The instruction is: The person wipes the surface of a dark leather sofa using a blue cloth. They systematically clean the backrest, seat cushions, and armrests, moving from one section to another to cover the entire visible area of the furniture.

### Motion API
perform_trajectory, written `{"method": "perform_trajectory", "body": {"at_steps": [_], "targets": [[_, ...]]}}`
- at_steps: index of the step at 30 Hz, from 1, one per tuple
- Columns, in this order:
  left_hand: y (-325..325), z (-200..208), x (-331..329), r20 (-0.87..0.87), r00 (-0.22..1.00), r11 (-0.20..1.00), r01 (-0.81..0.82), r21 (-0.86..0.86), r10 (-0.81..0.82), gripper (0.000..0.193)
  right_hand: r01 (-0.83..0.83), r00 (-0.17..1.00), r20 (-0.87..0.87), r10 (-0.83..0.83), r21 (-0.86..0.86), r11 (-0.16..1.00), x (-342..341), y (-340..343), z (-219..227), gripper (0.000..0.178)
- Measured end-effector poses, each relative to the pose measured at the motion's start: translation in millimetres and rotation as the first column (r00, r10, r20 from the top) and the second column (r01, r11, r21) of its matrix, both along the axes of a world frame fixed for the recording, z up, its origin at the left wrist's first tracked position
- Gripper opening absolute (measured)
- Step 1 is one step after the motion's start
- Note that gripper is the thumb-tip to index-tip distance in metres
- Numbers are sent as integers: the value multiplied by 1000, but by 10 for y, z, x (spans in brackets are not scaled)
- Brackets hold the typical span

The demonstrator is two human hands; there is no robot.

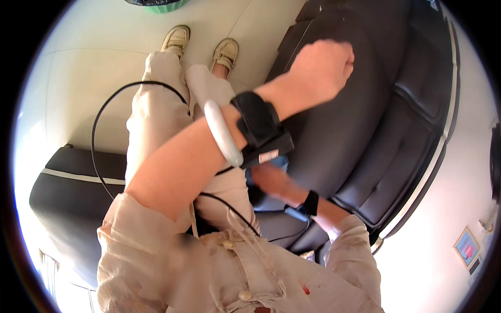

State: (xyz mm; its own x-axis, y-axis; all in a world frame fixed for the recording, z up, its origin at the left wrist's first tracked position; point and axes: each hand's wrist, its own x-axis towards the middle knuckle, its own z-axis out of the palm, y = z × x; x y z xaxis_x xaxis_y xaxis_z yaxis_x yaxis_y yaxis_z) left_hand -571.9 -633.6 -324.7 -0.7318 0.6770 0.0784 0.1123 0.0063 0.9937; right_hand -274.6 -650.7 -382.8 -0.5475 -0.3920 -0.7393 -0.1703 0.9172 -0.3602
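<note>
My left hand is closed in a fist above the seat of a dark brown leather sofa. Its fingers curl away from view, so anything inside them is hidden. A white bangle and a black strap with a small black box circle that forearm. Below and behind this arm, my right hand is blurred by motion, low over the sofa. Blue material that looks like a cloth shows at both sides of its closed fingers. A black band goes round the right wrist.
A black cable loops across my lap and legs. At the left stands a dark padded seat with a light stripe. A green bin with a black liner is at the far edge. A framed picture hangs at the right.
</note>
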Motion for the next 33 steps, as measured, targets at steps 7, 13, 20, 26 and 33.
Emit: {"method": "perform_trajectory", "body": {"at_steps": [7, 13, 20, 26, 33], "targets": [[-38, 158, 152, 13, 993, 983, 115, -140, -114, 18, -70, 904, -204, 375, 797, 600, -2632, 2169, -164, 22], [2, 241, 213, -48, 999, 994, -10, -106, 5, 19, 82, 876, -309, 372, 853, 515, -2870, 2268, -139, 22], [-18, 289, 238, -83, 996, 998, -45, -41, 42, 21, -468, 753, -87, 652, 626, 624, -2018, 1477, -142, 18], [-57, 422, 226, -130, 980, 989, -146, 20, 148, 26, 268, 827, -482, 288, 789, 553, -3201, 2591, 117, 46], [-157, 504, 151, -38, 982, 980, -181, 85, 185, 31, -91, 935, -144, 325, 786, 612, -3074, 2172, -523, 28]]}}
